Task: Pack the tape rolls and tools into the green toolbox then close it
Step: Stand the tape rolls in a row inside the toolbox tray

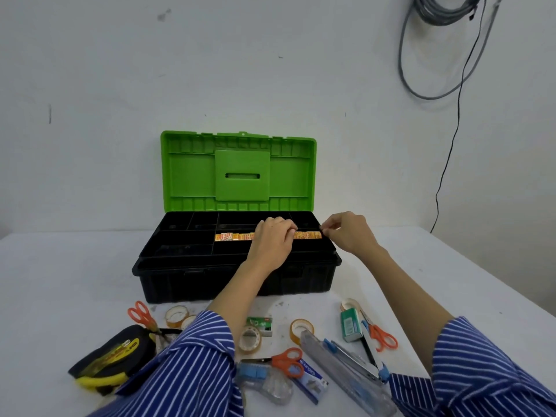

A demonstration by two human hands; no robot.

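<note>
Orange-labelled packets (231, 236) sit in the green toolbox (240, 173) tray; your left hand (272, 239) curls over them, your right hand (346, 231) pinches the row's end, probably aligning them. Tape rolls (301, 329) wait outside.

Plain workroom: bare wall (270, 70), hanging cables (421, 55).

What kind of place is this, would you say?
Probably a plain workroom or utility space, not a home: a bare white wall with scuff marks, coiled grey cables hanging from it, and a white table strewn with scissors, tape rolls and an open green toolbox.
</note>
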